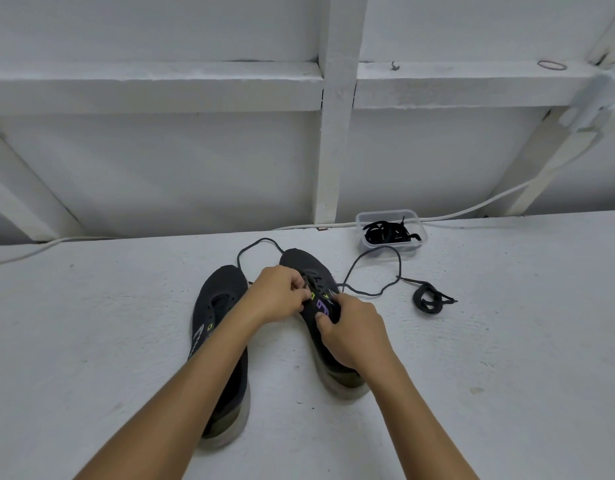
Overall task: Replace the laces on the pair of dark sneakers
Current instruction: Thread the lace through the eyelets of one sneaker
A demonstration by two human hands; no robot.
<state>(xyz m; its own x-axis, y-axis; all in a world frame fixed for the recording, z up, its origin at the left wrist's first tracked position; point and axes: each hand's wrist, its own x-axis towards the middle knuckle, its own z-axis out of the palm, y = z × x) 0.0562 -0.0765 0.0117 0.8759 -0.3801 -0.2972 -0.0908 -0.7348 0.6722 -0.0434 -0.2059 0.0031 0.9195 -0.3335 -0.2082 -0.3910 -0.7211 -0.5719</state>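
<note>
I am partway through lacing the right sneaker (pixel 308 271), which stands toe-away from me on the white tabletop (pixel 91 306), just beside the left sneaker (pixel 219 306). My left hand (pixel 278 294) is curled and pinching the lace (pixel 372 261) at the eyelets near the middle of the shoe. My right hand (pixel 351 330) grips the shoe's side and tongue area with thumb and fingers wrapped on it, steadying it; whether it also pinches a strand I cannot tell.

The lace looks only partly threaded, I judge. A few crossings show near the toe, and two long loose runs trail off, one looping behind the toe, the other arcing out to the right across the tabletop. The left sneaker shows bare eyelets and an open throat, so it appears to have no lace yet.

To the right lies a coiled lace (pixel 429 299), near the end of the trailing strand. Farther back a clear tub (pixel 363 220) holds a tangle of more dark laces.

The next move, as I read it, calls for feeding the pinched end through the next eyelet and pulling the slack even, while the other hand keeps the shoe from sliding. The thin, limp lace will want a firm fingertip pinch close to its tip.
</note>
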